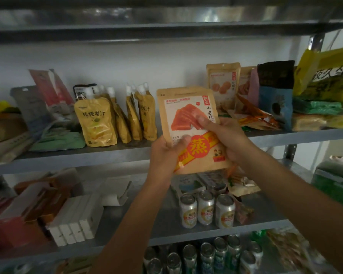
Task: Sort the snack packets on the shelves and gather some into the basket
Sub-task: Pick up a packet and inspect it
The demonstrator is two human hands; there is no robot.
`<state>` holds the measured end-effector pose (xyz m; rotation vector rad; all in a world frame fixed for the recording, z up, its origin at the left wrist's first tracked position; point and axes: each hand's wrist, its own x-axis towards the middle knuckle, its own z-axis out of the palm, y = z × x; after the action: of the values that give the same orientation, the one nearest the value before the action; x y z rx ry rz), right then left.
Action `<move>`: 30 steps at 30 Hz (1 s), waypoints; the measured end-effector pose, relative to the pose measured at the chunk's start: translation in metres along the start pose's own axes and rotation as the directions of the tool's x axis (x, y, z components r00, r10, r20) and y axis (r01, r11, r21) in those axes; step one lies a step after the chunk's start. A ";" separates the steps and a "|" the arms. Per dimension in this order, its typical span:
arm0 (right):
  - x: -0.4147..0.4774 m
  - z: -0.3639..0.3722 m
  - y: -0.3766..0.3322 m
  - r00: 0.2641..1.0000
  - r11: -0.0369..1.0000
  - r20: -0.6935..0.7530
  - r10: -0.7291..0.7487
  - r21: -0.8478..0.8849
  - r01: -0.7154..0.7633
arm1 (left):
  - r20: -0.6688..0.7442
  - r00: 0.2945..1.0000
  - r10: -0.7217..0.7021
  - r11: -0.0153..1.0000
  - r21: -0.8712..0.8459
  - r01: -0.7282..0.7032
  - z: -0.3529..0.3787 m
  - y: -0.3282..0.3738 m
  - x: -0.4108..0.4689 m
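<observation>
Left hand (166, 153) pinches lower left corner of tan kraft-paper snack pouch with orange slice picture (186, 107). Right hand (226, 139) grips its right edge. Pouch upright, held before front edge of grey metal shelf (87, 157); possibly two stacked. Best: hold both grips, stand it beside similar tan upright pouch (223, 84) toward shelf's right end.
</observation>
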<state>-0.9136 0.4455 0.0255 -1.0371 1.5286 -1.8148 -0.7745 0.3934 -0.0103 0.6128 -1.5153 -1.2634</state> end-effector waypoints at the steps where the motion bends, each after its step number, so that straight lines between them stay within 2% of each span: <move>1: 0.009 0.002 -0.002 1.000 1.000 -0.019 0.008 0.009 -0.007 | -0.027 0.996 0.087 0.989 0.124 -0.083 -0.003 -0.005 0.005; 2: 0.019 0.002 -0.005 0.999 1.000 -0.045 0.013 0.023 -0.012 | -0.035 0.980 0.195 0.934 0.311 -0.174 -0.007 -0.014 0.009; 3: 0.027 0.003 -0.007 0.997 1.000 -0.076 0.010 0.029 -0.007 | -0.022 0.949 0.314 0.806 0.535 -0.254 -0.014 -0.026 0.014; 4: 0.037 0.003 -0.008 0.994 1.000 -0.109 -0.001 0.016 0.003 | 0.028 0.905 0.425 0.616 0.724 -0.311 -0.021 -0.041 0.019; 5: 0.045 0.003 -0.009 0.990 1.000 -0.136 -0.018 -0.009 0.017 | 0.112 0.859 0.500 0.410 0.843 -0.349 -0.028 -0.059 0.023; 6: 0.052 0.004 -0.008 0.987 0.999 -0.157 -0.037 -0.045 0.030 | 0.195 0.834 0.517 0.250 0.897 -0.365 -0.034 -0.074 0.026; 7: 0.061 0.007 -0.006 0.983 0.995 -0.176 -0.059 -0.093 0.043 | 0.266 0.825 0.499 0.139 0.915 -0.379 -0.039 -0.089 0.029; 9: 0.077 0.015 0.000 0.972 0.970 -0.201 -0.125 -0.230 0.077 | 0.330 0.819 0.469 -0.011 0.930 -0.368 -0.046 -0.111 0.034; 11: 0.094 0.023 0.008 0.947 0.890 -0.210 -0.242 -0.438 0.130 | 0.337 0.812 0.477 -0.073 0.936 -0.346 -0.048 -0.120 0.039; 13: 0.107 0.028 0.020 0.911 0.739 -0.195 -0.364 -0.655 0.155 | 0.326 0.801 0.503 -0.108 0.942 -0.316 -0.046 -0.124 0.041; 15: 0.115 0.032 0.035 0.887 0.517 -0.067 -0.457 -0.832 0.204 | 0.317 0.776 0.545 -0.124 0.946 -0.299 -0.044 -0.128 0.044; 16: 0.117 0.034 0.040 0.905 0.445 0.064 -0.420 -0.855 0.267 | 0.314 0.762 0.567 -0.131 0.947 -0.293 -0.045 -0.130 0.045; 18: 0.122 0.036 0.044 0.925 0.434 0.332 -0.182 -0.817 0.379 | 0.307 0.737 0.602 -0.129 0.948 -0.290 -0.044 -0.132 0.045; 20: 0.126 0.038 0.043 0.908 0.436 0.418 0.031 -0.823 0.364 | 0.282 0.730 0.622 -0.103 0.954 -0.280 -0.039 -0.129 0.045; 21: 0.128 0.039 0.043 0.907 0.411 0.417 0.064 -0.839 0.356 | 0.257 0.736 0.626 -0.071 0.959 -0.275 -0.035 -0.127 0.043; 23: 0.135 0.043 0.043 0.910 0.355 0.409 0.065 -0.862 0.362 | 0.204 0.749 0.630 0.025 0.959 -0.283 -0.027 -0.123 0.037; 25: 0.142 0.046 0.047 0.914 0.332 0.402 0.055 -0.871 0.363 | 0.185 0.751 0.634 0.065 0.955 -0.291 -0.022 -0.119 0.035; 28: 0.145 0.050 0.051 0.921 0.359 0.390 -0.015 -0.857 0.369 | 0.242 0.716 0.655 -0.032 0.955 -0.294 -0.024 -0.116 0.041; 30: 0.138 0.049 0.050 0.910 0.370 0.371 -0.187 -0.831 0.415 | 0.257 0.702 0.664 -0.065 0.955 -0.289 -0.028 -0.115 0.047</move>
<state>-0.9530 0.2965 0.0086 -2.0602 2.3386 -0.8416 -0.7903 0.3050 -0.1004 0.8592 -1.8965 0.6658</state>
